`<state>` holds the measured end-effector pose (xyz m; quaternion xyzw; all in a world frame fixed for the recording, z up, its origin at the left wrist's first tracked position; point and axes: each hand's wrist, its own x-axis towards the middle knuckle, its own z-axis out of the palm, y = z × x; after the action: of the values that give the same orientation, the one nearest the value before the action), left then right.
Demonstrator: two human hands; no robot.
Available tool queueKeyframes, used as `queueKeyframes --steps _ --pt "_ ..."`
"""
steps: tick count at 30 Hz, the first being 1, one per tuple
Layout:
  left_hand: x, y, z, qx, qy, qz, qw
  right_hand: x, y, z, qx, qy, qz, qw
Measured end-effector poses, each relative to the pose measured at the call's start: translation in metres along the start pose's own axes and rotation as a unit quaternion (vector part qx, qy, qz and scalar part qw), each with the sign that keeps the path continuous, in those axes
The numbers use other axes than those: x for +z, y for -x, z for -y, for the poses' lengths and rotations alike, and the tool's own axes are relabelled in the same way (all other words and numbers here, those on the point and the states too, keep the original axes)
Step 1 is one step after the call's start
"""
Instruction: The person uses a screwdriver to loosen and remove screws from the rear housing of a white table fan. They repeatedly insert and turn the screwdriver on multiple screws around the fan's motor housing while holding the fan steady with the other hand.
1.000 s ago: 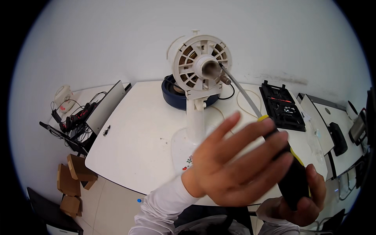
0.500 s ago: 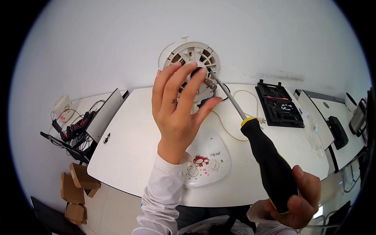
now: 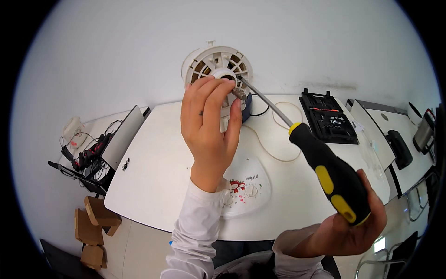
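Observation:
A white round fan motor housing (image 3: 191,69) with slotted vents stands at the back of the table against the wall. My left hand (image 3: 209,121) reaches up to it, its bent fingers closed at the raised centre ring. Beside the thumb and index finger a short metal shaft (image 3: 239,94) sticks out; the fingers hide part of the ring. My right hand (image 3: 355,228) is wrapped round the black and yellow handle of a long screwdriver (image 3: 332,174). Its tip meets the housing at a vent right of the centre. Below lies the white fan base (image 3: 253,204) with knobs and red cartoon figures.
An open black tool case (image 3: 330,118) lies at the back right of the white table (image 3: 148,186). A pale power cord (image 3: 265,151) loops between it and the fan. Tangled cables (image 3: 95,151) sit on the left side table, cardboard boxes (image 3: 88,228) on the floor below.
My left hand's spread fingers have drawn together at the housing's centre. The housing has shifted slightly left. The screwdriver handle has turned, showing its yellow grips, and my right hand has moved up a little.

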<state>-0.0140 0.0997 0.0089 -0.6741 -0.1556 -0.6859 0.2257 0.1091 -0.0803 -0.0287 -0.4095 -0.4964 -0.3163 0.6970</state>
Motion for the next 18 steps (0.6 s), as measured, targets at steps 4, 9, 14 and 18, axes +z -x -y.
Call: queueKeyframes --steps 4,9,14,18 --pt "0.002 0.003 0.0 -0.007 -0.005 -0.005 1.0 0.007 0.002 -0.006 0.057 -0.046 -0.052 0.996" --pt "0.007 -0.001 -0.002 -0.022 -0.016 -0.022 0.999 0.009 -0.004 -0.003 0.026 -0.09 -0.043 0.995" --pt "0.003 -0.007 -0.014 -0.063 -0.043 0.004 0.997 0.015 -0.006 -0.002 0.046 -0.124 -0.085 0.988" --pt "0.006 -0.008 -0.014 -0.059 -0.048 -0.01 0.997 0.018 -0.003 -0.002 0.105 -0.143 -0.12 0.977"
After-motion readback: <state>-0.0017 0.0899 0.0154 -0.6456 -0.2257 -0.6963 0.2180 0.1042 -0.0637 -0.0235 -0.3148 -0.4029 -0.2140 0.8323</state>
